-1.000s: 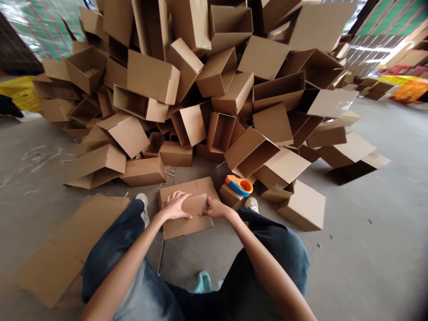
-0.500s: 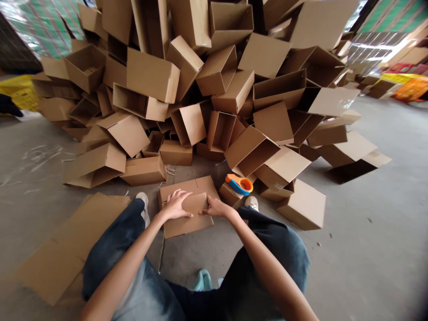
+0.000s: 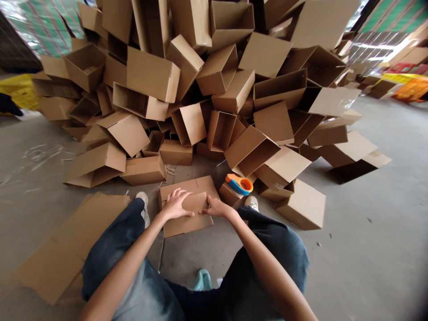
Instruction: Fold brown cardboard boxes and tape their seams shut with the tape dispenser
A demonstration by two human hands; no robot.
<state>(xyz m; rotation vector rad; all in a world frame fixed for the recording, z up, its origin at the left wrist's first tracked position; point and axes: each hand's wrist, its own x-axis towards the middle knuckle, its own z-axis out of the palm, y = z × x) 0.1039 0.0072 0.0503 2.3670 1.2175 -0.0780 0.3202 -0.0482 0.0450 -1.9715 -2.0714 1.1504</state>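
A low cardboard box [image 3: 187,228] lies on the floor between my feet, with flaps folded over its top. My left hand [image 3: 175,206] rests on the left side of a flap [image 3: 195,203], its fingers spread and its thumb stretched to the right. At the flap's right edge, my right hand [image 3: 216,207] has its thumb on top and its other fingers curled round the edge, partly hidden. An orange and blue tape dispenser [image 3: 240,184] sits just right of the box, on a small carton [image 3: 230,195].
A big heap of open cardboard boxes [image 3: 152,73] rises in front of me. Flat cardboard sheets [image 3: 63,245] lie to my left. A teal object [image 3: 203,280] is on the floor between my legs. Yellow [image 3: 20,91] and orange crates [image 3: 413,89] stand farther off at the sides.
Almost nothing differs. My left thumb has shifted very slightly to the right on the flap; the box and the tape dispenser stay in place.
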